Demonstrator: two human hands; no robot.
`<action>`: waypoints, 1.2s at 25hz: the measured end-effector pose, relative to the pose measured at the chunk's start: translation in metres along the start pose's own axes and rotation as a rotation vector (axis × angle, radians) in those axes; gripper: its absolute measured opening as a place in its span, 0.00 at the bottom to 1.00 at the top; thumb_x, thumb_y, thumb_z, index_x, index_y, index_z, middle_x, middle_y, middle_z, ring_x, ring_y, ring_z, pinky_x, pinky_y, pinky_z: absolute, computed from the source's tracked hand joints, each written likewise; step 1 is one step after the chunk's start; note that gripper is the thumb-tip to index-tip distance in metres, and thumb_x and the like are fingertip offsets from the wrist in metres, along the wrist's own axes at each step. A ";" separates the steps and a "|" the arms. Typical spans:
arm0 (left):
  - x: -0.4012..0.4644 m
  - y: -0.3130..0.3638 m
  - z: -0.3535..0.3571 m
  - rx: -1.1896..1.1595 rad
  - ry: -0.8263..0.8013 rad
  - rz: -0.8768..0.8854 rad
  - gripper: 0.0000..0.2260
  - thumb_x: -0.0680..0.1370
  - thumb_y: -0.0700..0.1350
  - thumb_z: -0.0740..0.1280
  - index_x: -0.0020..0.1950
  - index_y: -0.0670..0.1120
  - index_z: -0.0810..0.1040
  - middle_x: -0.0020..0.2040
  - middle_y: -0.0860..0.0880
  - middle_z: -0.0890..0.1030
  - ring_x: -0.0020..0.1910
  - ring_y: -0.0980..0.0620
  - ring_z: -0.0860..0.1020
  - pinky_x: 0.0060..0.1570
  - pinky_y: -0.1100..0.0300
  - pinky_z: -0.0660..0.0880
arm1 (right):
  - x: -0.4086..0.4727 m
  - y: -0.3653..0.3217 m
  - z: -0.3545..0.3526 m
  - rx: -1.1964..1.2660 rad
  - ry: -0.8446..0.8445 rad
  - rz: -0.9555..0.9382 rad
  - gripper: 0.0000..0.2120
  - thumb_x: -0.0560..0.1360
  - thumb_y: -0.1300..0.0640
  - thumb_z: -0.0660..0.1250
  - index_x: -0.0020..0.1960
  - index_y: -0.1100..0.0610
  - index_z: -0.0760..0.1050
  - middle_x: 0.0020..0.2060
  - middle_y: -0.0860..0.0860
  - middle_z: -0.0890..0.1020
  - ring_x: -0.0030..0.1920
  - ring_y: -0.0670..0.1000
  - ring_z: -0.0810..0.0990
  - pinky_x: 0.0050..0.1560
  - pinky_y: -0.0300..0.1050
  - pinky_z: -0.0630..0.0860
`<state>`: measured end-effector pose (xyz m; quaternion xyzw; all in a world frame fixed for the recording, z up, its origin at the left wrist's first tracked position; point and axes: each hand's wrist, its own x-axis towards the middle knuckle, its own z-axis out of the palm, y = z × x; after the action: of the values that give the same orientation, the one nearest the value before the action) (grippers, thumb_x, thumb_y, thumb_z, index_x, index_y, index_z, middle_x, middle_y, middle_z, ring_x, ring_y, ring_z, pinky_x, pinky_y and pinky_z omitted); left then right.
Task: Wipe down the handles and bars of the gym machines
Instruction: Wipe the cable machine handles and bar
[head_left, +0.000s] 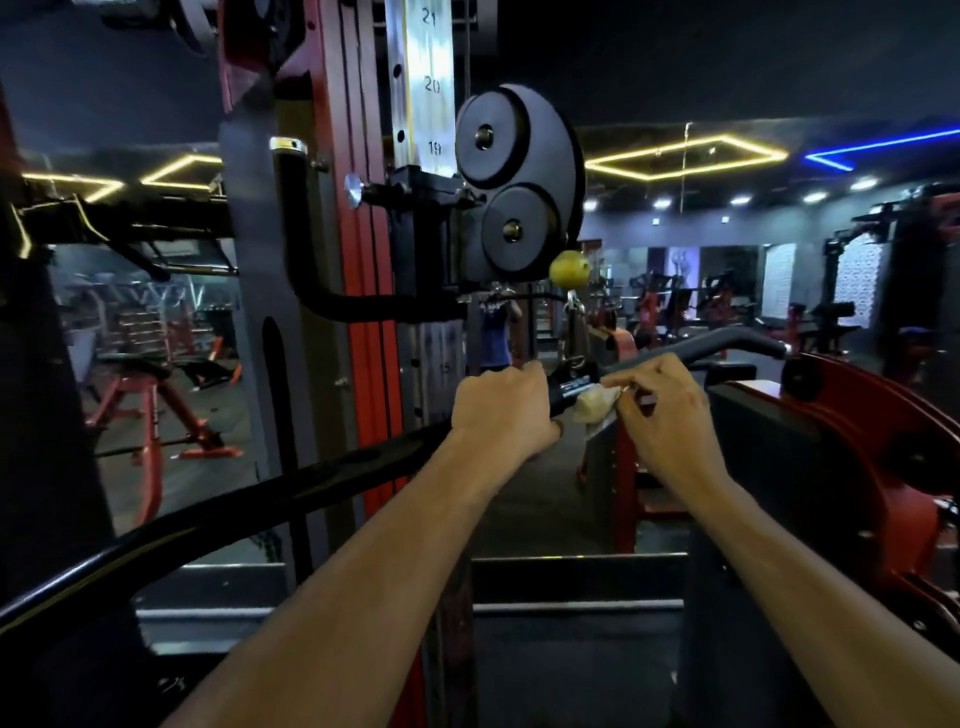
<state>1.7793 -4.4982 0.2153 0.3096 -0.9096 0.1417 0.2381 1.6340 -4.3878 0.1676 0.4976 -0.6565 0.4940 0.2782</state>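
A long black pull-down bar (291, 499) hangs from a cable clip and runs from the lower left up to a bent end at the right (748, 340). My left hand (501, 410) grips the bar just left of its centre bracket. My right hand (670, 415) pinches a small pale cloth (595, 405) against the bar just right of the bracket. Part of the cloth is hidden under my fingers.
The black double pulley housing (519, 182) and a yellow-green stopper ball (569, 267) sit above the bar on a red numbered upright (363, 260). A red and black machine (857, 441) stands close on the right. Benches fill the mirrored room behind.
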 end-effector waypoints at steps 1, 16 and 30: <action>0.007 0.002 0.003 0.023 -0.013 -0.006 0.21 0.78 0.57 0.70 0.65 0.48 0.73 0.51 0.47 0.80 0.48 0.43 0.80 0.42 0.51 0.69 | 0.009 0.014 -0.001 0.010 0.023 -0.020 0.09 0.77 0.66 0.69 0.55 0.59 0.83 0.51 0.50 0.74 0.52 0.48 0.76 0.59 0.36 0.73; 0.034 0.001 0.026 0.141 -0.150 -0.192 0.11 0.77 0.60 0.67 0.52 0.55 0.75 0.43 0.55 0.78 0.44 0.47 0.80 0.45 0.53 0.76 | 0.108 0.107 0.019 0.101 -0.517 -0.418 0.21 0.82 0.41 0.57 0.57 0.54 0.82 0.45 0.49 0.84 0.43 0.50 0.81 0.44 0.51 0.78; -0.012 -0.057 0.001 0.211 -0.072 -0.112 0.12 0.74 0.65 0.64 0.39 0.61 0.66 0.37 0.57 0.77 0.39 0.51 0.80 0.38 0.55 0.74 | 0.117 0.048 0.005 0.228 -0.966 -0.477 0.12 0.83 0.48 0.62 0.41 0.42 0.76 0.38 0.43 0.80 0.39 0.39 0.75 0.44 0.38 0.70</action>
<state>1.8233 -4.5363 0.2144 0.3880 -0.8789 0.2122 0.1788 1.5491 -4.4357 0.2481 0.8297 -0.5208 0.2007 -0.0061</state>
